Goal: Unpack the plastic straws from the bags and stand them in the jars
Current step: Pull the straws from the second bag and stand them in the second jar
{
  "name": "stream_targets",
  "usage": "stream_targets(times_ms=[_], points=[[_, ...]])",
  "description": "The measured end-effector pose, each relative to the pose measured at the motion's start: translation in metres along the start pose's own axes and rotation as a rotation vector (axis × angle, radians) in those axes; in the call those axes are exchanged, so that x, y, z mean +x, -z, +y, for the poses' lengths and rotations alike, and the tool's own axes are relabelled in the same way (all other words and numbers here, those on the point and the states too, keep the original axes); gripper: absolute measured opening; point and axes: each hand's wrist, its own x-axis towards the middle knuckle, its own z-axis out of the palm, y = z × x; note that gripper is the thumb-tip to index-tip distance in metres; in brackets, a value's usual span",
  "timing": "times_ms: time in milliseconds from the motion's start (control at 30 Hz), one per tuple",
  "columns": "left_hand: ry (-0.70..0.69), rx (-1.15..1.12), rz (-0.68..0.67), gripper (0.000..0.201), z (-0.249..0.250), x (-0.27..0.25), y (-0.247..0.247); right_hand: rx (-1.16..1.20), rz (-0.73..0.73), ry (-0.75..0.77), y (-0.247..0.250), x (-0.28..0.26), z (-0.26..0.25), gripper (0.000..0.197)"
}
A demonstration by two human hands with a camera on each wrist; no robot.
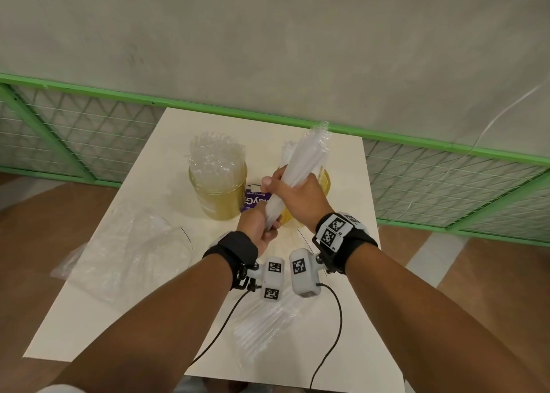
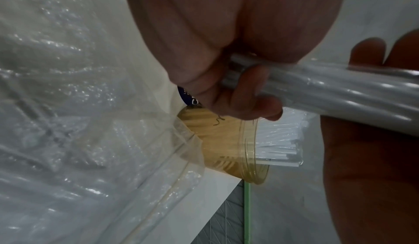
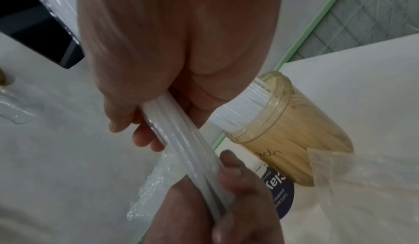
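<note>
A clear bag of white straws (image 1: 303, 166) is held slanted above the white table (image 1: 342, 333), its top end up and away from me. My left hand (image 1: 262, 226) grips its lower end, seen close in the left wrist view as fingers (image 2: 249, 93) curled round the bag of straws (image 2: 340, 90). My right hand (image 1: 297, 193) wraps round its middle, thumb and fingers (image 3: 145, 136) on the bag of straws (image 3: 192, 149). A yellow jar (image 1: 218, 190) packed with straws stands at left. A second jar (image 1: 326, 181) with white straws stands partly hidden behind my right hand.
Crumpled clear bags (image 1: 134, 249) lie on the table's left side, and another pack of straws (image 1: 265, 330) lies near the front edge. A purple label (image 1: 256, 199) sits between the jars. A green mesh fence (image 1: 446, 184) runs behind the table.
</note>
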Motion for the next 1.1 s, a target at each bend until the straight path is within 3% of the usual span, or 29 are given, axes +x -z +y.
stream_targets(times_ms=[267,400,533,600,700,800,933,1000,1100], points=[[-0.036,0.042,0.122,0.027,-0.005,0.005,0.015,0.166,0.078,-0.048,0.004,0.003,-0.010,0.017],[0.003,-0.014,0.083,0.026,-0.005,0.004,0.015,0.101,0.098,-0.049,0.000,0.004,-0.008,0.015],[-0.027,0.079,0.041,0.029,0.000,-0.001,0.010,0.106,0.128,-0.011,0.010,0.010,-0.012,0.019],[-0.056,0.196,0.021,0.035,0.008,-0.002,0.002,0.096,0.166,0.018,0.018,0.013,-0.019,0.025],[-0.115,0.373,0.031,0.044,0.017,0.007,-0.004,0.122,0.246,0.070,0.034,0.022,-0.031,0.019],[-0.372,0.683,0.084,0.029,0.017,0.019,0.000,0.064,0.345,0.086,0.053,0.037,-0.034,0.022],[-0.596,1.174,-0.112,0.052,0.017,0.022,0.006,-0.017,0.448,0.084,0.070,0.055,-0.024,0.023],[-0.627,1.386,-0.179,0.057,0.017,0.024,0.006,-0.053,0.469,0.075,0.071,0.061,-0.017,0.022],[-0.605,1.530,-0.184,0.060,0.016,0.031,0.006,-0.114,0.470,0.043,0.069,0.066,-0.003,0.023]])
